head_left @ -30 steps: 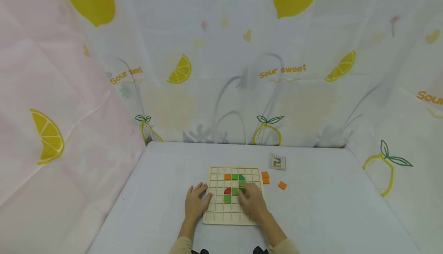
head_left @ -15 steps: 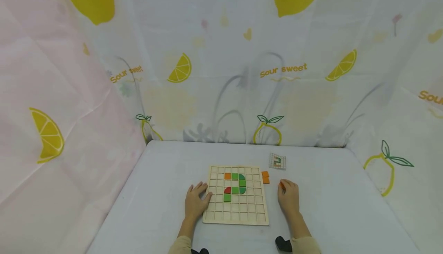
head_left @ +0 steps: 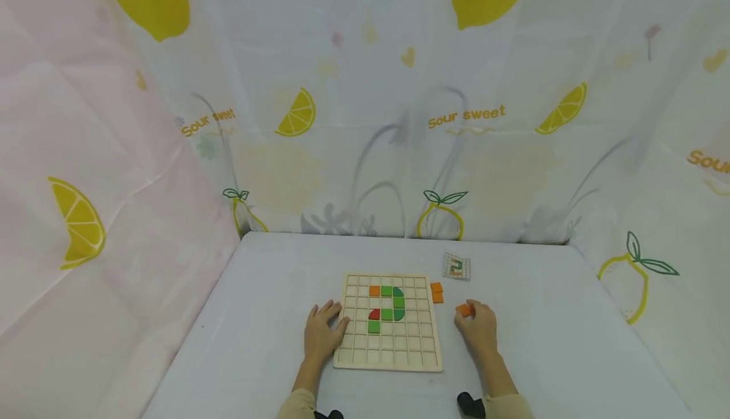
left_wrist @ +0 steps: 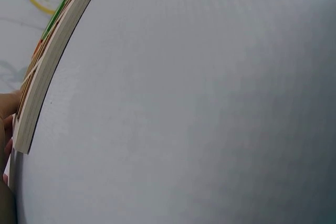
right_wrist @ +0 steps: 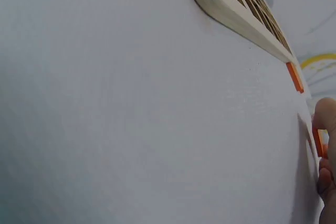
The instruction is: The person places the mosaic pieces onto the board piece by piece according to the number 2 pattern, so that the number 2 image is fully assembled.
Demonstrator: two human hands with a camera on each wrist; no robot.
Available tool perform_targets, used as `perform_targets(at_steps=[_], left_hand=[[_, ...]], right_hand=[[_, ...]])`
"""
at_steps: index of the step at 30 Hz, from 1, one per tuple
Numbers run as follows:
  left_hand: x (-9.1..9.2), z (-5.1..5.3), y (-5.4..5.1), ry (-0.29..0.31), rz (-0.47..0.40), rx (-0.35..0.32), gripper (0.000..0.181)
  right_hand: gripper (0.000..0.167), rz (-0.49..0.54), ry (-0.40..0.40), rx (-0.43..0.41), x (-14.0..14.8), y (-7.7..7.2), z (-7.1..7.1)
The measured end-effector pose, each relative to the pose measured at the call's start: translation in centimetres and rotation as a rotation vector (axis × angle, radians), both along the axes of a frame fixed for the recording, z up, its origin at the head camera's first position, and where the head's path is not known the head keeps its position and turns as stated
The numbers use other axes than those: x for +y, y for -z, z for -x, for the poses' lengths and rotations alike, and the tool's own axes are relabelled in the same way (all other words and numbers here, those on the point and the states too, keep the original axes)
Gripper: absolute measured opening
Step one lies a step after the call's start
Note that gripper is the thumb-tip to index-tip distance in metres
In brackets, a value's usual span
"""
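A wooden grid board (head_left: 388, 359) lies flat on the table with several tiles set in its squares. Among them are an orange square tile (head_left: 374, 291), several green tiles (head_left: 386, 314) and a red rounded tile (head_left: 374, 314). My left hand (head_left: 322, 335) rests beside the board's left edge, fingers extended, thumb touching the board. To the right of the board, my right hand (head_left: 480, 330) pinches a loose orange square tile (head_left: 464, 310) between thumb and fingers. That orange tile (right_wrist: 317, 141) stands tilted at the right wrist view's edge, partly covered by the thumb.
Two orange tiles (head_left: 436, 296) lie against the board's upper right edge. Behind them is a small pattern card (head_left: 457, 267) showing a coloured grid figure. A lemon-print cloth (head_left: 365, 153) hangs around the white table (head_left: 274, 267) at the back and sides.
My right hand has left the green tiles on the board, moved right and taken hold of the loose orange tile, which now shows tilted in the fingers. The left hand has stayed put.
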State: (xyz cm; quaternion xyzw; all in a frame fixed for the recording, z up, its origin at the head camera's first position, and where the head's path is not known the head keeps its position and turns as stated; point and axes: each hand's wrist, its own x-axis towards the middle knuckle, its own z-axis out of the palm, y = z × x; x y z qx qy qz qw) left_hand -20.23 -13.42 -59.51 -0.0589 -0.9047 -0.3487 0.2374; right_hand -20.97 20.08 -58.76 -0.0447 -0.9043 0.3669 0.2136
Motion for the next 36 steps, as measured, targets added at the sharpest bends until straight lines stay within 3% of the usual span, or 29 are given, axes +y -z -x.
perform_targets(at_steps=[5,13,17,23,27,31,36], left_hand=[[-0.2,-0.2,0.0,-0.002,0.010,-0.004,0.032],[-0.3,0.0,0.0,0.002,0.009,0.023,0.033],[-0.3,0.1,0.2,0.002,0.006,0.024,0.033],[-0.2,0.0,0.2,-0.003,0.018,0.040,0.032],[-0.1,0.0,0.2,0.001,0.018,0.033,0.032],[-0.1,0.0,0.1,0.003,0.015,0.017,0.033],[-0.2,0.0,0.2,0.003,0.009,0.009,0.033]], right_hand=[[0.027,0.129,-0.061,0.051,-2.3,0.0,-0.5],[0.019,0.163,-0.376,0.287,-9.3,-0.6,-1.2],[0.018,0.151,-0.477,0.259,-12.4,-0.9,-1.7],[0.021,0.046,-0.577,0.168,-14.9,-0.8,-2.3],[0.023,-0.093,-0.595,0.148,-15.6,-0.4,-2.4],[0.022,-0.190,-0.604,0.164,-15.7,-0.1,-2.4],[0.015,-0.221,-0.621,0.224,-15.6,-0.2,-2.5]])
